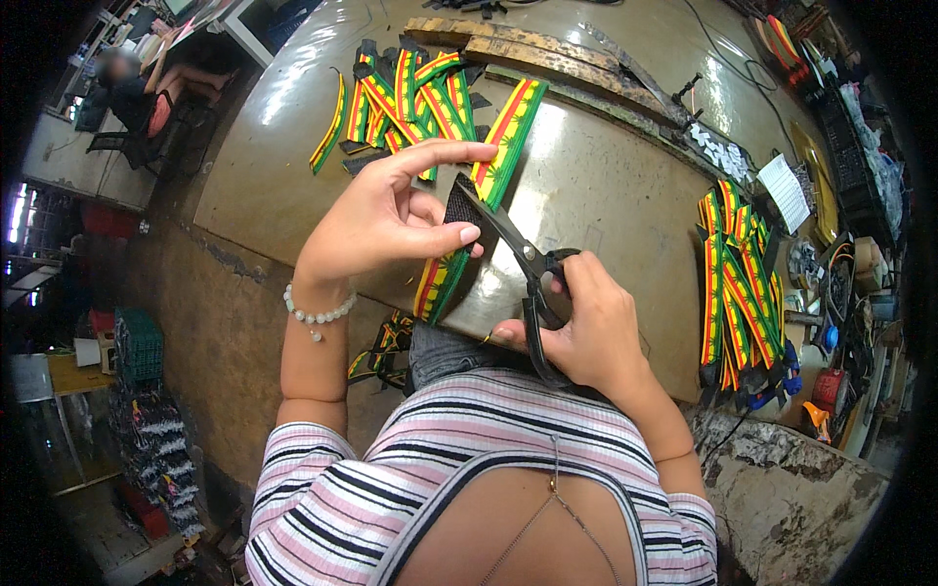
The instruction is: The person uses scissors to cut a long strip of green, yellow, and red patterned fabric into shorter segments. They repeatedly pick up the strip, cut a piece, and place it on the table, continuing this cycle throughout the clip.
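Observation:
My left hand [391, 215] pinches a red, yellow and green strap [508, 127] with a leaf pattern, at a dark woven section [457, 210] in its middle. The index finger reaches across the strap. My right hand [596, 322] grips black scissors [528, 256], whose blades lie at the edge of that dark section, just right of my left thumb. Whether they are cutting into it I cannot tell. The strap's lower part hangs down toward the table's near edge.
Piles of similar straps lie at the back left [401, 93] and right [733, 283] of the metal table [274, 186]. Wooden bars [518, 49] run along the back. Tools and spools crowd the right side. A person [132, 103] sits at the upper left.

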Available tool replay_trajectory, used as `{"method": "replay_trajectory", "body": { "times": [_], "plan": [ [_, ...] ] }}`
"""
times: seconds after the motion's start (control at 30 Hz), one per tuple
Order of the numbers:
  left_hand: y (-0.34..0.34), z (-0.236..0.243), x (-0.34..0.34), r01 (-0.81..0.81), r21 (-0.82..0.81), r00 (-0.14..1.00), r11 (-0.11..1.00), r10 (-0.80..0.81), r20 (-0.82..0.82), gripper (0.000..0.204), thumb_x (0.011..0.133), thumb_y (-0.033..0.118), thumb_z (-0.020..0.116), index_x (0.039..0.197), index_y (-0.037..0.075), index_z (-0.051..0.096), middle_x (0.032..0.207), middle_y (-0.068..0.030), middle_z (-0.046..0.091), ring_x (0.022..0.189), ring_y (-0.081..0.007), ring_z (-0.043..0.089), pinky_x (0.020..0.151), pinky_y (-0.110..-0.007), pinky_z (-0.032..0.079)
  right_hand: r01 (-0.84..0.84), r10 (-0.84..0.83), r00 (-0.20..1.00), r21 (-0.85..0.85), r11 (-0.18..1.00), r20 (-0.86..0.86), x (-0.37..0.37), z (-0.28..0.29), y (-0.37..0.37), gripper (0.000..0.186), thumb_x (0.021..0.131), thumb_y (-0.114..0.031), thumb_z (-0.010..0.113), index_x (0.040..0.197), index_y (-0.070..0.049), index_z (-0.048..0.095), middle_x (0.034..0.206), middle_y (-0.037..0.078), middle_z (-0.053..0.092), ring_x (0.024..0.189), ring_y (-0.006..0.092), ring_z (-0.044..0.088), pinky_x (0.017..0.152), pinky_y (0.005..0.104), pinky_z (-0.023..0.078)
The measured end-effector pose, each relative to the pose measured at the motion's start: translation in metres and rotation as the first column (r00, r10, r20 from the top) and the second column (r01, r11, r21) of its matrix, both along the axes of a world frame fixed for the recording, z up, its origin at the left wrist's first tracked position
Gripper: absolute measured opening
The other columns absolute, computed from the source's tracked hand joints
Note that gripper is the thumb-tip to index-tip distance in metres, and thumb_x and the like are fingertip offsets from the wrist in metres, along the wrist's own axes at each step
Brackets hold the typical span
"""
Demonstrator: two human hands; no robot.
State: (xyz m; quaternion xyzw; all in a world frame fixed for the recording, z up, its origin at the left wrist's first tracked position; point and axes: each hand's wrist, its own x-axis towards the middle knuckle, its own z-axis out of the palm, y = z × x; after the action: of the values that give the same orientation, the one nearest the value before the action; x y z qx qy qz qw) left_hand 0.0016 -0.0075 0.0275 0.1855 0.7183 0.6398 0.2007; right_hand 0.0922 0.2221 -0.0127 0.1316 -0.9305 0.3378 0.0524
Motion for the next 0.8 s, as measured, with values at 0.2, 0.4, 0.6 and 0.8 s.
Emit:
{"method": "replay_trajectory", "body": {
  "times": [0.2,0.4,0.6,0.8],
  "plan": [
    [0.001,0.005,0.0,0.047,-0.021,0.997,0.999,-0.046,0.059,0.065,0.078,0.001,0.074,0.138,0.001,0.049,0.095,-0.0012,0.059,0.059,0.0027,0.052,0.052,-0.013,0.037,0.034,-0.034,0.999,-0.017,0.999,0.007,0.001,-0.009,0.001,0.061,0.071,-0.054,0.079,0.091,-0.001,0.057,0.079,0.011,0.056,0.068,0.0286,0.062,0.057,0.0386,0.05],
    [0.015,-0.003,0.004,-0.022,0.148,0.998,0.989,0.012,0.067,0.062,0.08,-0.005,0.069,0.138,0.0,0.047,0.123,-0.0035,0.05,0.073,-0.0015,0.063,0.056,-0.012,0.043,0.118,-0.099,0.977,0.092,0.989,-0.189,-0.001,-0.017,-0.005,0.065,0.071,-0.056,0.077,0.095,0.0,0.054,0.093,0.013,0.052,0.085,0.0302,0.058,0.062,0.0406,0.051],
    [0.013,-0.009,0.004,-0.026,0.103,0.999,0.994,0.021,0.045,0.065,0.081,-0.005,0.07,0.141,0.0,0.045,0.106,0.001,0.056,0.066,0.0034,0.053,0.051,-0.013,0.036,0.105,-0.094,0.989,0.097,0.99,-0.117,-0.005,-0.012,0.003,0.064,0.068,-0.057,0.079,0.091,-0.002,0.056,0.089,0.012,0.055,0.083,0.0305,0.06,0.062,0.0411,0.051],
    [0.006,-0.006,0.004,0.048,0.037,0.996,0.998,-0.051,0.076,0.067,0.082,-0.007,0.067,0.142,-0.005,0.038,0.13,-0.0093,0.051,0.082,-0.0127,0.067,0.063,-0.018,0.05,0.027,-0.027,1.0,0.005,1.0,0.016,-0.005,-0.001,0.014,0.059,0.067,-0.052,0.082,0.089,-0.002,0.059,0.08,0.011,0.057,0.071,0.0302,0.062,0.061,0.0396,0.049]
  ]
}}
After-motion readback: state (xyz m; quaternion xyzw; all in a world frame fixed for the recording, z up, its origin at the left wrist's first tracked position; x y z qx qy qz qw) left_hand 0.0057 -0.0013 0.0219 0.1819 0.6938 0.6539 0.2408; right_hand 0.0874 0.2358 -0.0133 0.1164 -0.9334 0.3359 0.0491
